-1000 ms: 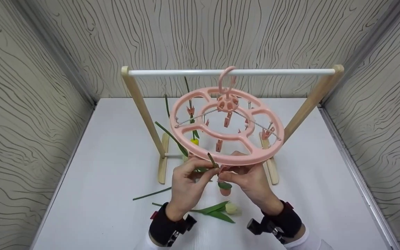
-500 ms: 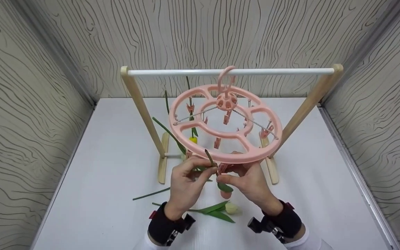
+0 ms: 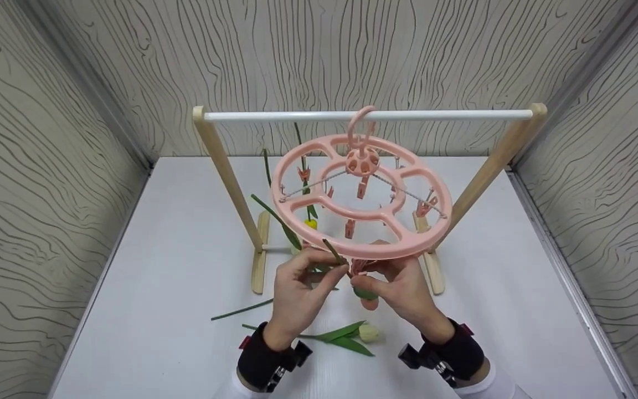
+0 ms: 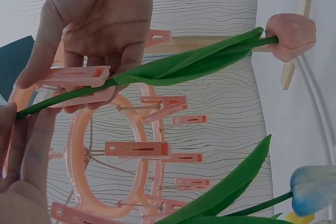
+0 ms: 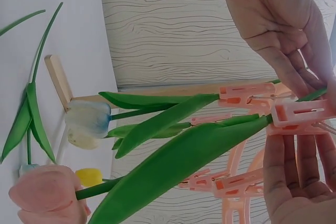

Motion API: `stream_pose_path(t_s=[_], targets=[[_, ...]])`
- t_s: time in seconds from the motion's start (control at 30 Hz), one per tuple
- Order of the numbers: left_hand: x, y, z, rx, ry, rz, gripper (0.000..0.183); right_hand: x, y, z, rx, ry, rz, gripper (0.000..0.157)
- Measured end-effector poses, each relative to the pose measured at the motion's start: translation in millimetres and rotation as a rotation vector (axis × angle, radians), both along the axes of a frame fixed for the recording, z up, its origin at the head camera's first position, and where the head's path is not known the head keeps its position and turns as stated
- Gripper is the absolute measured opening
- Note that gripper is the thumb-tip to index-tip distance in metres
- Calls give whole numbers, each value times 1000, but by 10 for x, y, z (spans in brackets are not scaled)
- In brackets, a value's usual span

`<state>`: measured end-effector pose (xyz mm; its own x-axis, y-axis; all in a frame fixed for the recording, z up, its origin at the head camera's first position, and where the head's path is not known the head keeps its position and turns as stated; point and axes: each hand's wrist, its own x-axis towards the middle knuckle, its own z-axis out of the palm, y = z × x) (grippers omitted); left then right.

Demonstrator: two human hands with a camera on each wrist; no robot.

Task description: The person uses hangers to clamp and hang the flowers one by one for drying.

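Observation:
In the head view my left hand [image 3: 299, 291] pinches the upper stem [image 3: 332, 250] of a pink tulip between thumb and fingertips. My right hand [image 3: 405, 285] holds a pink clothespin [image 3: 359, 266] hanging under the front rim of a round pink clip hanger [image 3: 360, 252]. The tulip's blossom [image 4: 291, 36] points down, its green leaf [image 4: 194, 64] below the clip. In the left wrist view the stem runs between the two halves of the clothespin [image 4: 79, 76]. The right wrist view shows my right fingers around the clothespin [image 5: 302, 113], with the pink blossom [image 5: 47, 195] lower.
The hanger hooks over a white bar [image 3: 274, 116] on a wooden stand [image 3: 225, 172]. A blue-white tulip [image 5: 89, 119] and a yellow tulip [image 3: 310, 224] hang upside down from other clips. One cream tulip [image 3: 369, 333] lies on the white table [image 3: 147, 266], near another green stem [image 3: 241, 309].
The pink tulip's blossom has shifted slightly right and up, and its stem end leans further left. The hanger has swayed a little. Both hands keep nearly the same place.

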<state>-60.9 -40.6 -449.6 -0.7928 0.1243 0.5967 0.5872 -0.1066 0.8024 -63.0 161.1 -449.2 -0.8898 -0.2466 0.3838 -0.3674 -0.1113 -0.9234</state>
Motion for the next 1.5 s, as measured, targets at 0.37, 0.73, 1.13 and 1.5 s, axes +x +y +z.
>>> stream_pose_path(t_s=[0.37,0.73,1.13,1.5], targets=[[23,-25,-47,8,-47,-36,19,-28,37,-8,-20,15,-23,42],[73,-145,-200,-49,-161,-35,14,-14,122,-62,-14,31,-57,44],[55,-279,-462,-231,-306,-3,19,-8,217,-119,-38,27,-109,50],[20,-518,-886,-763,-283,43,16,63,430,-300,49,40,-164,55]])
